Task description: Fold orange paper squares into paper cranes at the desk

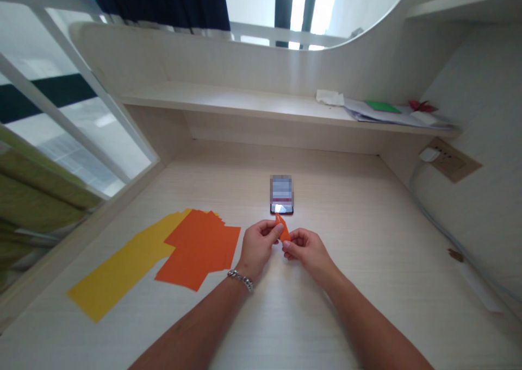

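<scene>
Toward the left edge of the bench (pixel 367 207), yellow sheets (pixel 118 275) fanned out slantwise, with orange sheets (pixel 199 250) overlapping their far part; all lying flat, seemingly unfolded. To the right of these, near the bench's middle and well in from both side edges, an orange piece (pixel 285 232), narrow and pointed, apparently folded down small already. Pinched at its upper part by the left hand (pixel 256 246), thumb over fingers; lower end between thumb and fingers of the right hand (pixel 313 254), grip nearly closed on both sides. Hard to tell how many folds done or left, with fingertips covering part of the shape. Just beyond, a phone (pixel 281 190), short of the bench's back edge. Farther, a shelf (pixel 244 102), with papers (pixel 367 112) toward the right end.
</scene>
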Motion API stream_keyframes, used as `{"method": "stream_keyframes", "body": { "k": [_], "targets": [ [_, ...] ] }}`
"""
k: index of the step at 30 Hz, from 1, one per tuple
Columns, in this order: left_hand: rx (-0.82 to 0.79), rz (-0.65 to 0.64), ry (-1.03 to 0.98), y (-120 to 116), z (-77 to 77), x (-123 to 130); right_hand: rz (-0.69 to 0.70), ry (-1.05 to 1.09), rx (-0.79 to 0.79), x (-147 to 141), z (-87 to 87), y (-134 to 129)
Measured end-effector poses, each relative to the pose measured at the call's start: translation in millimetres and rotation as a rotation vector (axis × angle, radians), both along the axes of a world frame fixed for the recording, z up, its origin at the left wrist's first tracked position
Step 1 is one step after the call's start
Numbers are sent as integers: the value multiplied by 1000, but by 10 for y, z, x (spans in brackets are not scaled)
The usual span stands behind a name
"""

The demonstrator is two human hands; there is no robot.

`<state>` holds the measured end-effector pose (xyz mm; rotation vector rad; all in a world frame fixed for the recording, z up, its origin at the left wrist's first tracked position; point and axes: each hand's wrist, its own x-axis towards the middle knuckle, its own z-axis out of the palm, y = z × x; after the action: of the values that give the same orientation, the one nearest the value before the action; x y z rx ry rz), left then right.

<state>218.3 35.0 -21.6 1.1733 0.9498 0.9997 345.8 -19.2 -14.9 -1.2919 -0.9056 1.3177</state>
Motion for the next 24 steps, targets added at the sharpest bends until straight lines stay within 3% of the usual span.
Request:
{"method": "stream_keyframes", "body": {
  "k": [6,9,13,20,24],
  "targets": [
    [-14,-53,-71,-28,86,-11,-125,19,18,198,20,33],
    [5,-170,-28,-62,98,-5,-225,31,74,241,-1,45],
    [26,-292,43,-87,114,3,-213,-114,147,227,-19,37],
    [32,-135,0,-65,103,4,-163,-5,132,171,-13,18],
    [29,-129,-21,-51,59,-2,-191,-15,152,162,-24,20]
  ]
}}
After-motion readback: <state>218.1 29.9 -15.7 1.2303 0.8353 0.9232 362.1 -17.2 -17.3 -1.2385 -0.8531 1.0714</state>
